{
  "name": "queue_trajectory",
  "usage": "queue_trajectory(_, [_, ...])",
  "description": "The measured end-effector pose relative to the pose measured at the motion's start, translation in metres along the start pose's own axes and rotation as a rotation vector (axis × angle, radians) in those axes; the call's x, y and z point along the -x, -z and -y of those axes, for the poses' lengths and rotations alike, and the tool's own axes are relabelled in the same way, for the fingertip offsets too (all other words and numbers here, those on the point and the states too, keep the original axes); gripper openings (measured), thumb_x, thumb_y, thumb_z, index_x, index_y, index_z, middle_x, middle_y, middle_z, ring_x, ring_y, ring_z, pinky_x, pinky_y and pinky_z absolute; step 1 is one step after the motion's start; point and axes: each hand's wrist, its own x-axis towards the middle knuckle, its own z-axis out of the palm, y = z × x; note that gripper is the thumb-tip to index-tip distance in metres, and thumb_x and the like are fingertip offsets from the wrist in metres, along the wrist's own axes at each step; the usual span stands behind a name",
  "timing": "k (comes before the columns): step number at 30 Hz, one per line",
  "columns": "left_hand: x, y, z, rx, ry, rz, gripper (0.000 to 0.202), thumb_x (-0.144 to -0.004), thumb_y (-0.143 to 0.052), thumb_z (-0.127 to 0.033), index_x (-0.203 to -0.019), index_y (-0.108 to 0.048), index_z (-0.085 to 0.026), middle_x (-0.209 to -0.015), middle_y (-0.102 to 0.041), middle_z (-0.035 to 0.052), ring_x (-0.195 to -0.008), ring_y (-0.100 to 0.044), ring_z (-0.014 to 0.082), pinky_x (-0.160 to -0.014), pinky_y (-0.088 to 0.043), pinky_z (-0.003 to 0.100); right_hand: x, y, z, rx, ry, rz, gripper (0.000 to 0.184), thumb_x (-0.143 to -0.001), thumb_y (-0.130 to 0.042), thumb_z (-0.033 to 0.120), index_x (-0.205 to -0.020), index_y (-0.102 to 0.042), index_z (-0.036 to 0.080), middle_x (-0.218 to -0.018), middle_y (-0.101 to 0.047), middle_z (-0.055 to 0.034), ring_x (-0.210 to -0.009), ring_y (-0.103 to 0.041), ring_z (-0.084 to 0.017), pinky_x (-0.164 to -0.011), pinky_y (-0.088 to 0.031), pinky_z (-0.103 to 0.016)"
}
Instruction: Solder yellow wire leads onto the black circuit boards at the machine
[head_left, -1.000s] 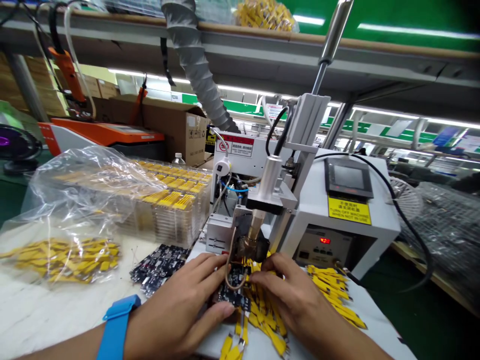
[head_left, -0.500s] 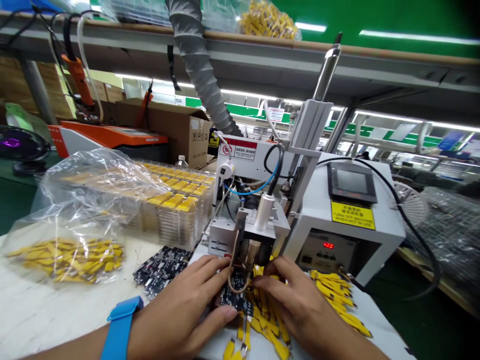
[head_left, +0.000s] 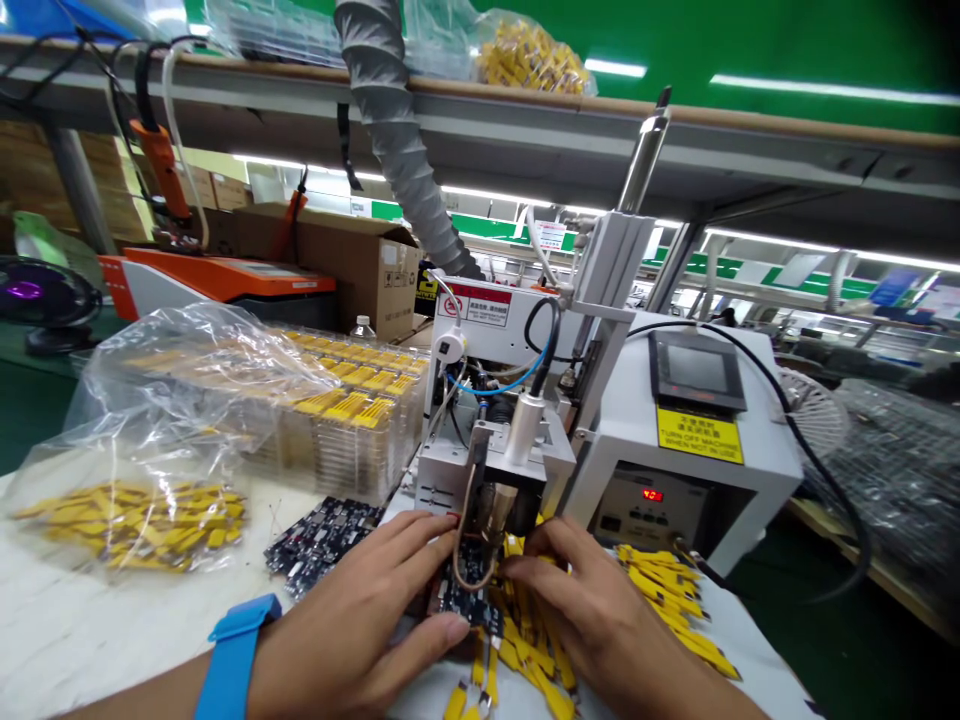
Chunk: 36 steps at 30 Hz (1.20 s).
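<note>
A dark circuit board (head_left: 469,603) lies under the press head of a bench soldering machine (head_left: 491,520). My left hand (head_left: 367,605), with a blue band on its wrist, grips the board, fingers along its left side and thumb at its front edge. My right hand (head_left: 592,600) is on the board's right side, its thumb and fingers closed on a yellow flexible strip (head_left: 514,546) beside the head. The fingertips are partly hidden. More yellow strips (head_left: 536,660) fan out below the board, between the two hands.
A pile of circuit boards (head_left: 322,540) lies left of the machine. Behind it stand stacked clear trays (head_left: 352,450) of yellow parts and a plastic bag (head_left: 142,520) of yellow strips. Loose yellow strips (head_left: 667,600) lie at the right, before a control box (head_left: 757,460).
The view has shifted slightly, so the machine sits a little lower and further left. Both hands keep their places at the board, with no clear change in grip.
</note>
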Motion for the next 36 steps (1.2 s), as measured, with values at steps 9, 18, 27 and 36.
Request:
queue_trajectory(9, [-0.003, 0.002, -0.001, 0.048, 0.014, 0.003, 0.047, -0.092, -0.056, -0.035, -0.136, -0.046, -0.021, -0.136, -0.053, 0.0078, -0.124, -0.049, 0.0269, -0.104, -0.044, 0.045, -0.002, 0.002, 0.001, 0.038, 0.027, -0.018, 0.034, -0.092, -0.038, 0.008, -0.113, -0.062, 0.017, -0.094, -0.055, -0.0131, -0.086, -0.056, -0.026, -0.069, -0.053, -0.038])
queue_trajectory(18, [-0.002, 0.004, -0.001, 0.059, 0.018, 0.032, 0.043, -0.093, -0.056, -0.034, -0.133, -0.048, -0.021, -0.137, -0.053, 0.0084, -0.125, -0.047, 0.0268, -0.105, -0.042, 0.044, 0.0, 0.004, 0.0, 0.08, 0.013, -0.001, 0.035, -0.09, -0.04, 0.006, -0.116, -0.059, 0.02, -0.099, -0.055, -0.0116, -0.089, -0.056, -0.025, -0.072, -0.053, -0.036])
queue_trajectory(27, [0.001, 0.005, 0.01, 0.032, -0.035, -0.046, 0.045, -0.09, -0.058, -0.035, -0.132, -0.046, -0.025, -0.128, -0.061, 0.0066, -0.116, -0.057, 0.0266, -0.095, -0.051, 0.035, 0.017, 0.067, -0.011, 0.484, -0.586, 0.383, 0.029, -0.078, -0.051, -0.001, -0.084, -0.069, 0.02, -0.081, -0.061, -0.007, -0.074, -0.063, -0.025, -0.064, -0.049, -0.034])
queue_trajectory(36, [0.001, 0.012, 0.014, 0.096, -0.083, 0.032, 0.024, -0.096, -0.048, -0.023, -0.119, -0.052, -0.027, -0.124, -0.061, 0.0015, -0.114, -0.057, 0.0204, -0.098, -0.047, 0.029, 0.011, 0.058, 0.007, 0.589, -0.708, 0.53, 0.019, -0.079, -0.057, 0.004, -0.074, -0.07, 0.017, -0.08, -0.068, -0.0117, -0.075, -0.066, -0.031, -0.057, -0.043, -0.032])
